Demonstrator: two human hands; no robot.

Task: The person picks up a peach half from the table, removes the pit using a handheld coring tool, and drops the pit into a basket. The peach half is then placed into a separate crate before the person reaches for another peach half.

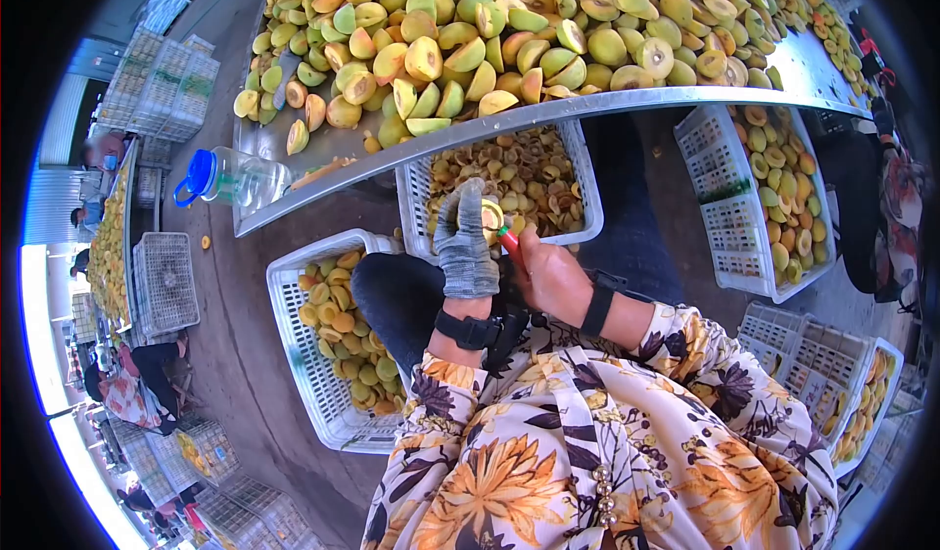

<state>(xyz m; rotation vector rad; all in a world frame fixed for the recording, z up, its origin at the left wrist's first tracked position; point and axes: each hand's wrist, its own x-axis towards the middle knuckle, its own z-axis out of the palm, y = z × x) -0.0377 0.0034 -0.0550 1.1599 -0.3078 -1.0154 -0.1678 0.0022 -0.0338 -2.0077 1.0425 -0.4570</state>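
Observation:
My left hand (pixel 464 247), in a grey knit glove, is closed around a cut apricot half (pixel 489 216) with its yellow face toward my right. My bare right hand (pixel 554 278) grips a small pitting tool with a red and green handle (pixel 510 243). Its tip meets the fruit, though the end is too small to make out. Both hands are over a white crate (pixel 594 183) of small cut pieces and pits, between my knees. In front, a metal table (pixel 627 100) carries a heap of halved green-yellow apricots (pixel 470 56).
A crate (pixel 328 423) of halves stands by my left leg; another fruit crate (pixel 720 207) sits to the right. A clear bottle with a blue cap (pixel 235 178) lies at the table's left corner. Stacked crates (pixel 157 80) and other people (pixel 147 384) are farther left.

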